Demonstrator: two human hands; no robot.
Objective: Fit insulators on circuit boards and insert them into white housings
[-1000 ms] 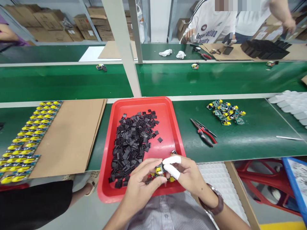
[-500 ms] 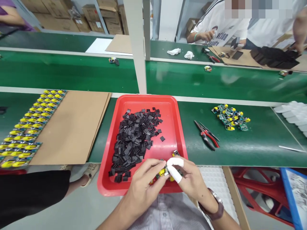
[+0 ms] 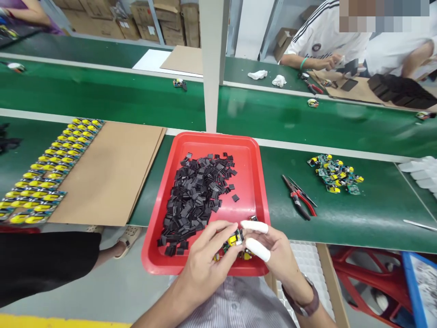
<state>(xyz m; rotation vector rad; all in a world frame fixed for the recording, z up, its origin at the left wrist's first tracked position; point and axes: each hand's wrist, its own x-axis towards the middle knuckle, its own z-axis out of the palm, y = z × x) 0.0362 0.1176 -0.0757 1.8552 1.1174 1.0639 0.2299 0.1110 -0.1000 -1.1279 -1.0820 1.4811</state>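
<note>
My left hand point(image 3: 208, 257) pinches a small circuit board point(image 3: 235, 238) with a yellow component between thumb and fingertips, over the near right part of the red tray point(image 3: 154, 218). My right hand point(image 3: 273, 243) wears white covers on its thumb and index finger. Those two fingers are spread apart at the board's right end, with nothing visible between them. Under my hands, other yellow-topped boards point(image 3: 247, 256) lie in the tray, partly hidden. A heap of small black flat pieces point(image 3: 194, 196) fills the tray's left side.
Right of the tray lie red-handled pliers point(image 3: 300, 200), a thin pointed tool point(image 3: 309, 196) and a pile of circuit boards point(image 3: 336, 173). Rows of yellow-topped boards point(image 3: 58, 157) rest on cardboard point(image 3: 112, 168) at left. A post point(image 3: 211, 68) rises behind the tray. Co-workers sit across the green conveyor point(image 3: 136, 105).
My right thumb and index finger have parted and drawn slightly away from the board. My left hand still holds it. The whole view has shifted a little.
</note>
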